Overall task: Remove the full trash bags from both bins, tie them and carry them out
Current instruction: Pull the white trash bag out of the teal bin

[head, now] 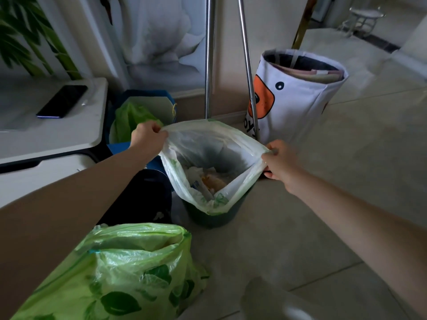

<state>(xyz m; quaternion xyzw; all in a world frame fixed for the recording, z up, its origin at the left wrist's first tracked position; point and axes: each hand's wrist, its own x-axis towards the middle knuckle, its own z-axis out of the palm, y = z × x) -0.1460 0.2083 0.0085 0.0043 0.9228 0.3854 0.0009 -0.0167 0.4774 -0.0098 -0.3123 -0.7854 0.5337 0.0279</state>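
Nearest, at the lower left, a green bag [129, 271] printed with dark leaves stands on the floor [300, 239], its mouth loosely gathered; what it holds cannot be made out. Beyond it a dark bin [212, 218] sits on the floor, lined with a pale bag [208, 144] whose mouth is pulled wide and lifted above the rim. Inside lie crumpled white paper and something orange. The left hand [147, 138] pinches the bag's far-left edge, fingers [155, 128] curled tight on the plastic. The right hand [280, 161] grips the right edge, fingers curled round the film with the thumb on top. Left of the bin is a dark, rounded object [143, 197], too dim to identify. Farther back a blue container [166, 95] holds a bunched green liner [130, 118]. To its left a white surface [53, 135] carries a dark phone [62, 101]. Two metal poles [209, 56] rise behind the bin, and to the right stands a white fabric hamper [298, 105] with an orange patch, flat folded items showing at its open top.
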